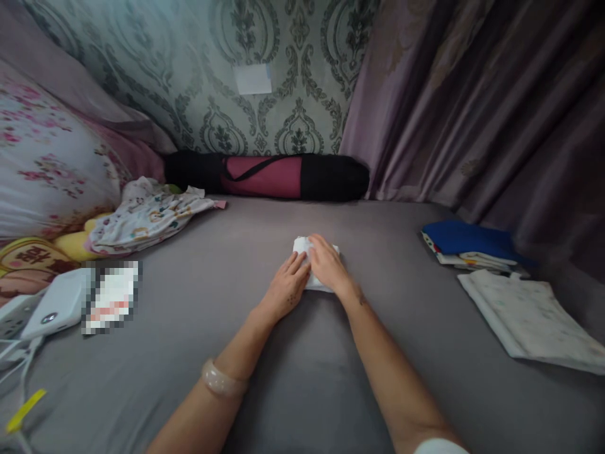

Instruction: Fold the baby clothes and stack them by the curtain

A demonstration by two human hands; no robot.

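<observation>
A small folded white cloth (300,243) lies on the grey bed sheet (227,252) in front of me, partly covered by both hands. Across its left side rests my left hand (287,285), fingers stretched out and lying flat. My right hand (327,261) lies over the upper right part of the cloth, its fingers extended leftward and slightly bent, close to the left fingertips. Both palms face down. The cloth's exact kind is hard to make out beneath the hands.
Folded blue fabric (467,241) and a pale patterned folded cloth (534,312) lie at the right. A black and maroon long bag (265,176) lies along the wall. At the left are a patterned garment (151,217), a floral pillow (51,157) and a white device (61,302) with cables.
</observation>
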